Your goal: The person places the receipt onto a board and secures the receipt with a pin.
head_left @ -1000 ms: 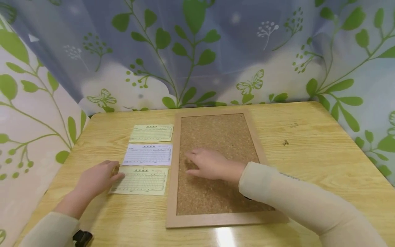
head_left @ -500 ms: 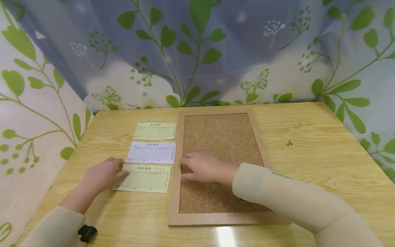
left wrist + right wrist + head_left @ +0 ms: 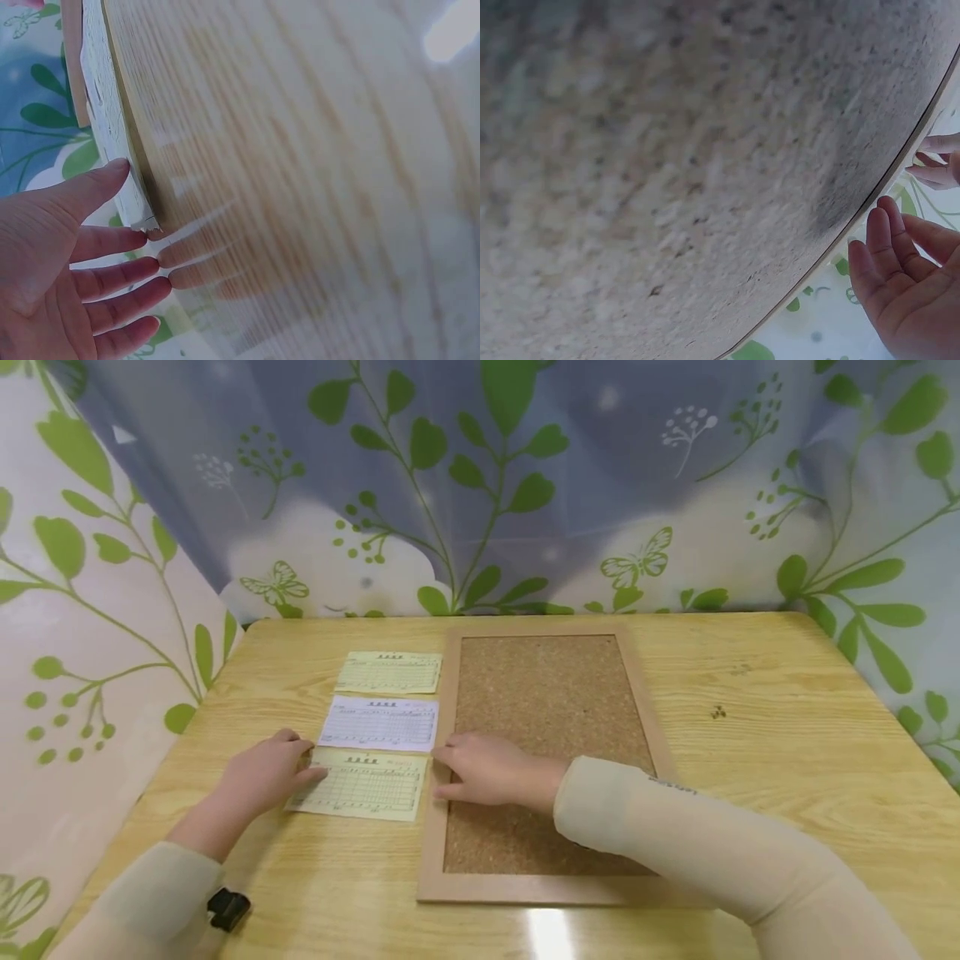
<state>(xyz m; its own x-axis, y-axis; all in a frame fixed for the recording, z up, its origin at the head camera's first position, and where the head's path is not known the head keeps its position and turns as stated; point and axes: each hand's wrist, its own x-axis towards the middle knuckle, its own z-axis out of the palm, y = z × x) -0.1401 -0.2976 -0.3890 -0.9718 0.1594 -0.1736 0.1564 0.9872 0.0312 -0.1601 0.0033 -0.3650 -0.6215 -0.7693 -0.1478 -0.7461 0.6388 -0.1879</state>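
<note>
Three printed paper slips lie in a column on the table. The nearest slip (image 3: 367, 792) is pale yellow, the middle slip (image 3: 381, 724) whitish, the farthest slip (image 3: 390, 674) pale yellow. My left hand (image 3: 262, 772) is at the nearest slip's left edge. In the left wrist view its thumb (image 3: 112, 172) lies at the slip's edge and the other fingers reach down to the table. My right hand (image 3: 483, 768) is over the wood-framed cork board (image 3: 555, 693), its fingertips at the left rail beside the slips. Its fingers (image 3: 885, 247) look loosely extended in the right wrist view.
The wooden table (image 3: 787, 793) stands against a leaf-patterned curtain (image 3: 585, 493). A small dark mark (image 3: 717, 712) shows on the tabletop right of the board. A black strap piece (image 3: 228, 908) is at the left sleeve.
My right hand has moved left across the cork to the board's left rail. The left hand stays at the nearest slip. The head view has shifted slightly.
</note>
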